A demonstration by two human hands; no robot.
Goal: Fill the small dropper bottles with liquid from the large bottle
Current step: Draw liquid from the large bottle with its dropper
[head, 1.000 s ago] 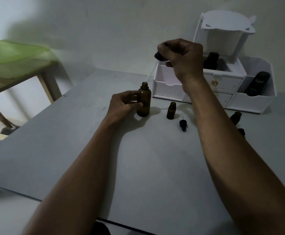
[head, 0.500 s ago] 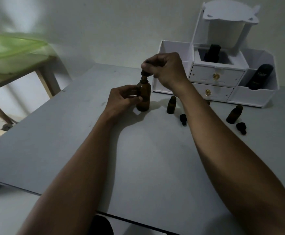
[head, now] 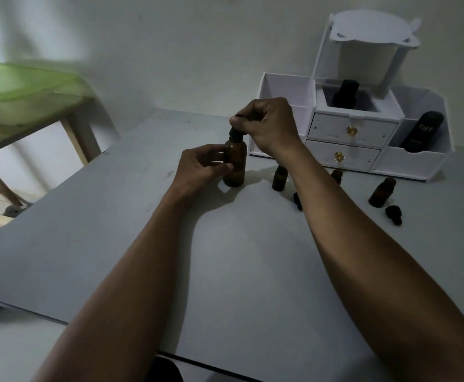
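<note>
The large amber bottle [head: 235, 164] stands upright on the grey table [head: 142, 244]. My left hand [head: 202, 168] grips its body from the left. My right hand [head: 266, 125] pinches the black dropper cap [head: 235, 132], which sits on the bottle's neck. One small amber bottle [head: 279, 178] stands open just right of the large one, a second [head: 337, 175] shows partly behind my right forearm, and a third [head: 382, 192] stands farther right. Two loose black dropper caps [head: 297, 201] [head: 394, 214] lie on the table.
A white desk organiser [head: 363, 158] with two small drawers stands at the back right and holds two black bottles [head: 345, 94] [head: 424, 131]. A wooden stool [head: 32, 125] with a green lid on it stands to the left of the table.
My right hand brought the black dropper cap down from above the organiser onto the large bottle's neck. My left hand stayed on the bottle's body.
</note>
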